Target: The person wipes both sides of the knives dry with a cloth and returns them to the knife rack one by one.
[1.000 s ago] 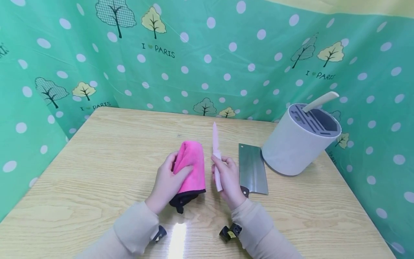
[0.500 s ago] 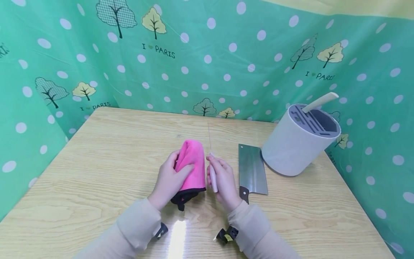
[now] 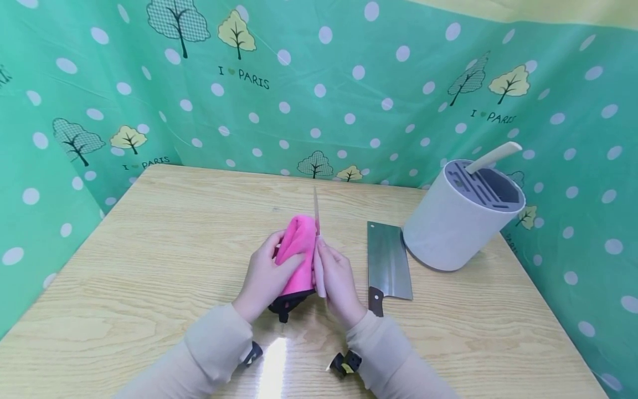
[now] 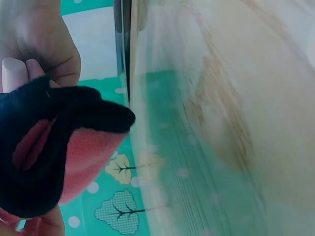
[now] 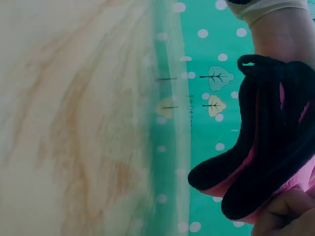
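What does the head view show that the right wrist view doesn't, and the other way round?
Only the head view: the wide steel cleaver with its dark handle, the white cylindrical knife block, and the slim white-handled knife in the right hand.
Only the right wrist view: a close look into the layered end of the black-edged pink cloth, and the opening of its black fabric loop.
Both: that cloth, the light wood-grain table, the green polka-dot curtain and a pale sleeve.

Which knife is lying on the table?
The broad, dark-handled cleaver. The slim pale knife is in the right hand; another pale handle sticks from the white block.
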`<state>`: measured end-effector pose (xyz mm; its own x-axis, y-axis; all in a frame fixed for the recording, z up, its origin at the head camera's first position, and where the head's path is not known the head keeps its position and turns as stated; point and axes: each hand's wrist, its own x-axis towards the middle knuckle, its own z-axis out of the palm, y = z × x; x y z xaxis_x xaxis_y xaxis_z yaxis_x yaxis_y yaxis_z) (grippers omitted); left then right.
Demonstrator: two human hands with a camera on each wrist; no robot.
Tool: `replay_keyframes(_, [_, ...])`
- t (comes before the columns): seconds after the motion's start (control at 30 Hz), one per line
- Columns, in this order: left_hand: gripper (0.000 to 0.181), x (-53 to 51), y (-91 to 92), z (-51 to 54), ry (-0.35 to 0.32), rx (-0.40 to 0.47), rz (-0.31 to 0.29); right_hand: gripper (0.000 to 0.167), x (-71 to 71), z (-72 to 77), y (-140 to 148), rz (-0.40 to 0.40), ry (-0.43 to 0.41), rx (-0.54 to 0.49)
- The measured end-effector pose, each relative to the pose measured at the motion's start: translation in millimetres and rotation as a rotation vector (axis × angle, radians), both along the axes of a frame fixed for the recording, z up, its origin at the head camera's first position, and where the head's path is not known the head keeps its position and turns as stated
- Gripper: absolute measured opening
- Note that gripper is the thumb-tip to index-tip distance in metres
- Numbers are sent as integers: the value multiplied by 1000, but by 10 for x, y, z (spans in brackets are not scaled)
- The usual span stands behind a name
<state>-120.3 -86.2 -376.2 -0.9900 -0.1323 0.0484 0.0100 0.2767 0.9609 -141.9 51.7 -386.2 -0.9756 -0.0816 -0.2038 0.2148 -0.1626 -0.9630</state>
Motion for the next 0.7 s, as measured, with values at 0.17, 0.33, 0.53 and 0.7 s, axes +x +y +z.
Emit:
replay_keyframes(0.17, [51,23,34,21,17,-12,8,40,25,-4,-8,3,46,62])
replay_keyframes(0.33, [47,63,69,51,35,-9,11,38,36,-2,-5,1,97,64])
replay_keyframes(0.53, [42,95,102,60,46,11,11,35,47,-1,-11,-21,119,64])
replay_keyframes(0.7, [40,115,116,50,64,0,15,35,44,-7,-46,-64,146,51])
